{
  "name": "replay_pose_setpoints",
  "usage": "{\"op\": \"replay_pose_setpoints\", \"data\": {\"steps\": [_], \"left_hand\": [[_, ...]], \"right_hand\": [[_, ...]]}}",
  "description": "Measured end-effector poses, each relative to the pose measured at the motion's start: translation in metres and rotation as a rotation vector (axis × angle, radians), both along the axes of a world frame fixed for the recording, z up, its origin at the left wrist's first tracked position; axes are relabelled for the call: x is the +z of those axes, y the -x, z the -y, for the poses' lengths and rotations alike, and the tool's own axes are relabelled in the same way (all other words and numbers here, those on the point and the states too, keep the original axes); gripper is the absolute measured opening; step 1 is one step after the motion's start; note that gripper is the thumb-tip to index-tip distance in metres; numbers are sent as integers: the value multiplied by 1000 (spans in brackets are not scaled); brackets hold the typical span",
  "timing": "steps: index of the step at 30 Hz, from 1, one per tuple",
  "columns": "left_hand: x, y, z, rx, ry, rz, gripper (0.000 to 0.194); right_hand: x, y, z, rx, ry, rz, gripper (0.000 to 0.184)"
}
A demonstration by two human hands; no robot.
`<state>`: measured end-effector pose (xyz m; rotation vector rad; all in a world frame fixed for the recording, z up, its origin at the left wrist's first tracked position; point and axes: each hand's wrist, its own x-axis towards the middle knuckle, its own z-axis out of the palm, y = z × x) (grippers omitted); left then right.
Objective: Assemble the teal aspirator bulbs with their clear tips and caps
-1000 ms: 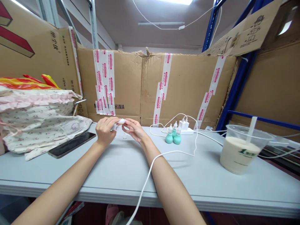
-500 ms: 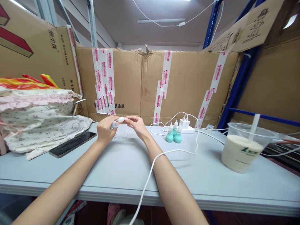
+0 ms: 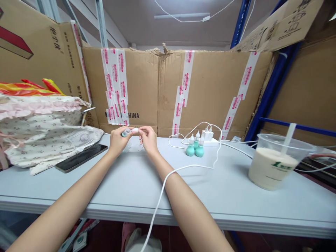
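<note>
A small whitish piece [image 3: 134,130] is held above the far part of the worktop [image 3: 147,189], the left hand [image 3: 118,140] closed around its left side and the right hand [image 3: 148,139] pinching its right end. Little clear pieces [image 3: 140,148] lie beneath. To the right stand three teal-bottomed bottles [image 3: 199,151], grouped near a white power strip [image 3: 211,142]. Left of the hands lies a phone [image 3: 82,158], beside a floral cloth bag [image 3: 49,133].

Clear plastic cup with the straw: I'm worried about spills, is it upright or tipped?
Upright. The clear plastic cup stands on its base on the pale grey table, rim up, milky drink inside.
</note>
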<state>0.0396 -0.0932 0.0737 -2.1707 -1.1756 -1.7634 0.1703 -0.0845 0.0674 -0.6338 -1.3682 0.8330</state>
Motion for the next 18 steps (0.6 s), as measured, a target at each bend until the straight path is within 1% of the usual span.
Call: {"op": "replay_pose_setpoints", "data": {"steps": [2, 5, 8, 14, 18], "left_hand": [[0, 0, -2, -35, 35, 32, 20], [-2, 0, -5, -61, 80, 94, 23], [-3, -1, -7, -70, 115, 145, 26], [-5, -6, -7, -96, 160, 195, 25], [-4, -8, -5, -106, 187, 236, 27]], "right_hand": [[-1, 4, 5, -81, -24, 40, 8], [0, 8, 10, -151, -27, 96, 10], [0, 9, 9, -219, -52, 143, 11], [-6, 6, 4, -318, -157, 284, 12], [-8, 7, 5, -349, -175, 295, 13]]}}
